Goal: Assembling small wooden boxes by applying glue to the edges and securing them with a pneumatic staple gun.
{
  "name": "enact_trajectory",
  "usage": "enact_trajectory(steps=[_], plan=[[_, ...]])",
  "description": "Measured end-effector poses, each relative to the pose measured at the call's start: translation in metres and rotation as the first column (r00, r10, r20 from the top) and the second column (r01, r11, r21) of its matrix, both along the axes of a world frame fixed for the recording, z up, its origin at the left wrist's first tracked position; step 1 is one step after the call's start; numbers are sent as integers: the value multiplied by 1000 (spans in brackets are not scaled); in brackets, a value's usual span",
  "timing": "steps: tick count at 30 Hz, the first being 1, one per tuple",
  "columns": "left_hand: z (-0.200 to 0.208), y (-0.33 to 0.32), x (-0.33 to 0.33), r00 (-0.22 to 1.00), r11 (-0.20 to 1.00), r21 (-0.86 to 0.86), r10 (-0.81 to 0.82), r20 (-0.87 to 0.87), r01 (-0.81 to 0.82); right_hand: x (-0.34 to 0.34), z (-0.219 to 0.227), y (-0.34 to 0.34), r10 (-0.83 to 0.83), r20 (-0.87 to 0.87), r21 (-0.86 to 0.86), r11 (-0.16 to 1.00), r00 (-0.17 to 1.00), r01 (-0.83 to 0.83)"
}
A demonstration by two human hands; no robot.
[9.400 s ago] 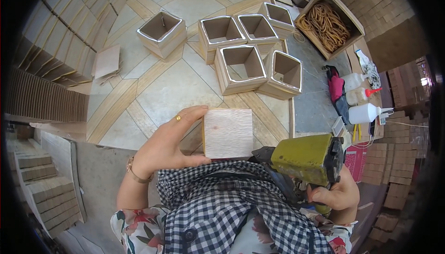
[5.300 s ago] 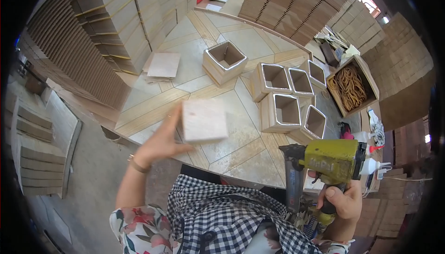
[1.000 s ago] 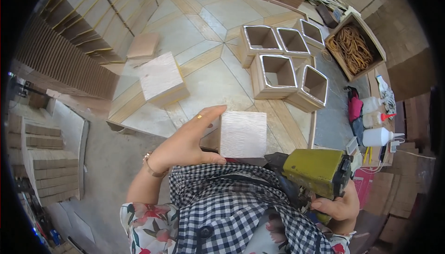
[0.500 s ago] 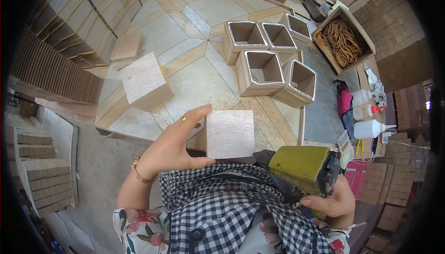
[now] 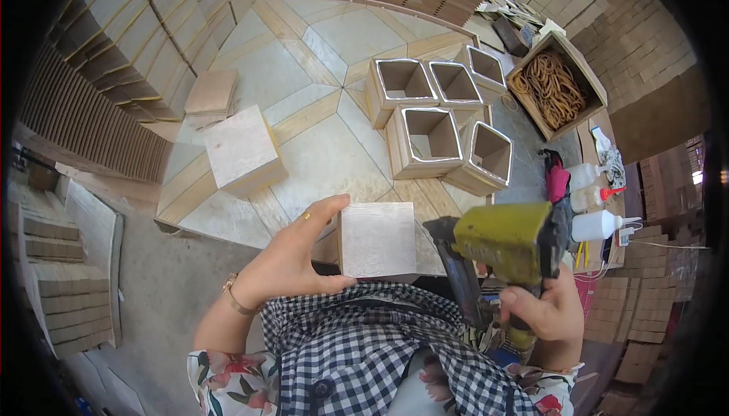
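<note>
Left hand point(image 5: 286, 259): spread, grip unclear | wooden box point(image 5: 377, 240): just right of it | right hand point(image 5: 545, 312): farther off, gripping olive-green nail gun point(image 5: 503, 232)

A woodworking workshop — nail gun point(image 5: 503, 235) in the right hand point(image 5: 548, 308), open wooden boxes point(image 5: 433, 121) on the worktop point(image 5: 326, 143) beyond the hands, stacked boards point(image 5: 95, 131) to their left, bottles point(image 5: 594, 226) to their right.
</note>
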State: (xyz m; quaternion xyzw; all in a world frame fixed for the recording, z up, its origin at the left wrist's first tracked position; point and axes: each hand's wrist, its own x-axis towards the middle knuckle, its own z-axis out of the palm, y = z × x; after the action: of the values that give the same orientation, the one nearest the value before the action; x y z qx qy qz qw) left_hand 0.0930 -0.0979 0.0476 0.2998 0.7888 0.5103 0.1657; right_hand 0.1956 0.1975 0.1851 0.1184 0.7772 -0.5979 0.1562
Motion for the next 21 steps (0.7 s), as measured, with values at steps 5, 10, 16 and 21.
enact_trajectory(steps=[5, 10, 16, 21], plan=[[0, -2, -3, 1000, 1000, -21, -21, -12, 20, -27, -9, -3, 54, -18, 48, 997, 998, -53], [1, -3, -6, 997, 998, -39, -49, -64, 46, -38, -8, -4, 91, -9, 104, 991, 996, -89], [0, -3, -8, 993, 998, -40, -58, -99, 54, -45, 0, -6, 139, 53, 163, 976, 989, -146], [-9, -4, -2, 995, 999, -23, -28, -99, 26, -54, 4, -8, 201, 59, 201, 957, 978, -209]])
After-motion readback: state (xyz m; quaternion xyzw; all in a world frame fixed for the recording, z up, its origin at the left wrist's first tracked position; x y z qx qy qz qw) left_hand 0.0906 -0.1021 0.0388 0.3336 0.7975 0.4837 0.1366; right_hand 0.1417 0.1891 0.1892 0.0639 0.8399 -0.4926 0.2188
